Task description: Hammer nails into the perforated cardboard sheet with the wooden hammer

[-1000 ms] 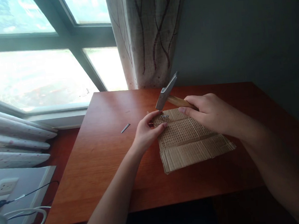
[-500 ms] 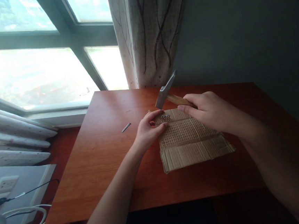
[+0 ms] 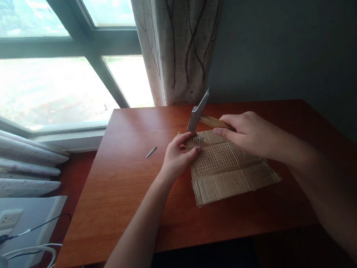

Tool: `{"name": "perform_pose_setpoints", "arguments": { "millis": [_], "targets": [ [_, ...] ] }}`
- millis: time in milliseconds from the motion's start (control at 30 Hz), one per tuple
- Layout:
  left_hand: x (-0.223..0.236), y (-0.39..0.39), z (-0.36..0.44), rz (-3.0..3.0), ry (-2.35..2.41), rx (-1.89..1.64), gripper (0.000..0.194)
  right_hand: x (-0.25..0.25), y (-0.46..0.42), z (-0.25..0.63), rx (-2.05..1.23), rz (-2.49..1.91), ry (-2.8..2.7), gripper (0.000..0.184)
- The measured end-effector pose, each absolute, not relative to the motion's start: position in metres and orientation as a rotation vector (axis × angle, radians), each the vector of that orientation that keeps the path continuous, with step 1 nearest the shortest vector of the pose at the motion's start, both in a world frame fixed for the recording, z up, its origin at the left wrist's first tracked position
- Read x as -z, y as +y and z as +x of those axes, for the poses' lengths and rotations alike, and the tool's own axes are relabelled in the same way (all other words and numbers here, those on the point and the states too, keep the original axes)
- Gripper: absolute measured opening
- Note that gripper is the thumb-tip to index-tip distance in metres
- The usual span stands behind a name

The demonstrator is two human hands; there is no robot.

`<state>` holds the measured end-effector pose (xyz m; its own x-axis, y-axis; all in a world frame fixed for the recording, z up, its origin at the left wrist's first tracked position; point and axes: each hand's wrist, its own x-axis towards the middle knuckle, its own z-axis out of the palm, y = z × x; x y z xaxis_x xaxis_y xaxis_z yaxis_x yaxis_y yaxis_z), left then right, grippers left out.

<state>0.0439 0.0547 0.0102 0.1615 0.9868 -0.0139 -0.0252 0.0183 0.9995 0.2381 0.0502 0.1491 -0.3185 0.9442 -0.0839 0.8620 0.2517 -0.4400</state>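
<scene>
My right hand (image 3: 243,130) is wrapped round the wooden handle of a hammer (image 3: 210,120). The hammer's metal head is tilted over the far left corner of a folded sheet of cardboard (image 3: 233,185). Rows of small holes cover the cardboard's middle. My left hand (image 3: 177,153) grips its left edge, thumb lying on top, index fingertip right beside the hammer face. Whether those fingers also pinch a nail is hidden. Several short nails (image 3: 198,140) stand in a cluster near the far left part of the cardboard. Something orange (image 3: 182,148) shows beneath the left hand.
Loose nails (image 3: 151,152) lie on the wooden table (image 3: 121,197), left of my left hand. A curtain (image 3: 183,46) hangs behind the table, with a window (image 3: 37,92) to the left. A wall socket (image 3: 7,220) and cables (image 3: 48,254) are at lower left.
The hammer head has dipped slightly toward the cardboard, by my left index fingertip. My left hand and the cardboard stay about where they were.
</scene>
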Motion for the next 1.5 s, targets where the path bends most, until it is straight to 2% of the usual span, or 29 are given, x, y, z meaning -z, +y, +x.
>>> {"name": "perform_pose_setpoints", "arguments": {
  "millis": [900,1167,1500],
  "targets": [
    [-0.012,0.057,0.044,1.322,1.105,-1.047,0.046,-0.15,0.046,0.239,-0.594,-1.668,-2.339,0.034],
    [-0.006,0.057,0.041,1.34,1.126,-1.027,0.054,-0.16,0.049,0.241,-0.527,-1.711,-2.313,0.034],
    [-0.008,0.058,0.042,1.325,1.107,-1.034,0.048,-0.159,0.052,0.242,-0.63,-1.733,-2.411,0.037]
  ]
}}
